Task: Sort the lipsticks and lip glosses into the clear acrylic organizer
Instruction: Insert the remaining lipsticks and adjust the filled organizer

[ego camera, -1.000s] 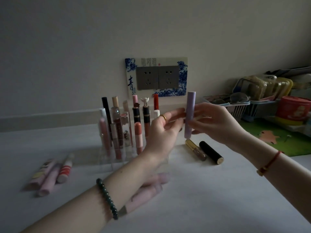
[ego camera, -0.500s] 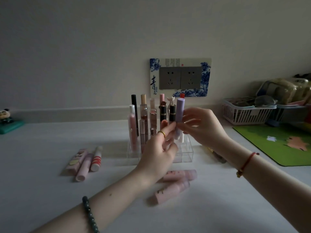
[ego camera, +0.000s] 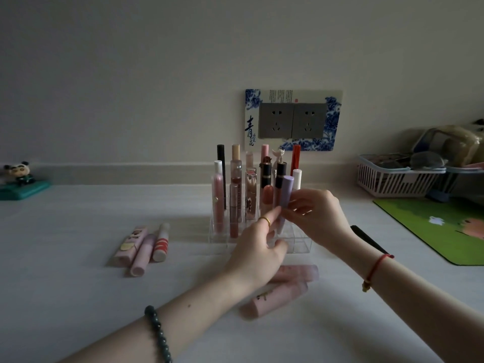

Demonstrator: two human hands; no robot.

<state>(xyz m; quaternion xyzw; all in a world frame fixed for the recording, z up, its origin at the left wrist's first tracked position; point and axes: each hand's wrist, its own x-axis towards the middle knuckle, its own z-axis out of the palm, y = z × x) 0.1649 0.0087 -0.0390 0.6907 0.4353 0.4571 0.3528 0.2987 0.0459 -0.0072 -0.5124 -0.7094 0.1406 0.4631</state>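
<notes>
Head camera, looking across a pale worktop (ego camera: 78, 297) in dim light: a clear acrylic organizer with square cells (ego camera: 301, 243) stands toward the far edge, about midway along it. Its back and left cells hold a crowd of upright lipsticks and glosses (ego camera: 235, 184) in pink, black, red and white.

The right hand (ego camera: 318, 218) pinches a lilac cylindrical tube (ego camera: 286, 191) between thumb and fingertips, about halfway up. The tube is nearly upright, its cap leaning a little to the right, and its foot is down inside the organizer's front part. Which cell it is in I cannot tell, as the left hand covers it.

The left hand (ego camera: 258, 251), a gold ring on one finger, is raised in front of the organizer. One finger is stretched up with its tip against the tube's lower half. The thumb sits lower and apart, so this hand touches the tube without gripping it.

Three tubes, two pink and one white with red stripes (ego camera: 141, 247), lie side by side left of the organizer. Two pale pink tubes (ego camera: 288, 292) lie nearer the front edge, partly under the left wrist. A black tube (ego camera: 366, 238) lies behind the right wrist.

A white slatted basket (ego camera: 392, 179) sits at the far right corner, a green mat (ego camera: 432, 226) along the right edge, and a small panda figure (ego camera: 19, 172) at the far left.
</notes>
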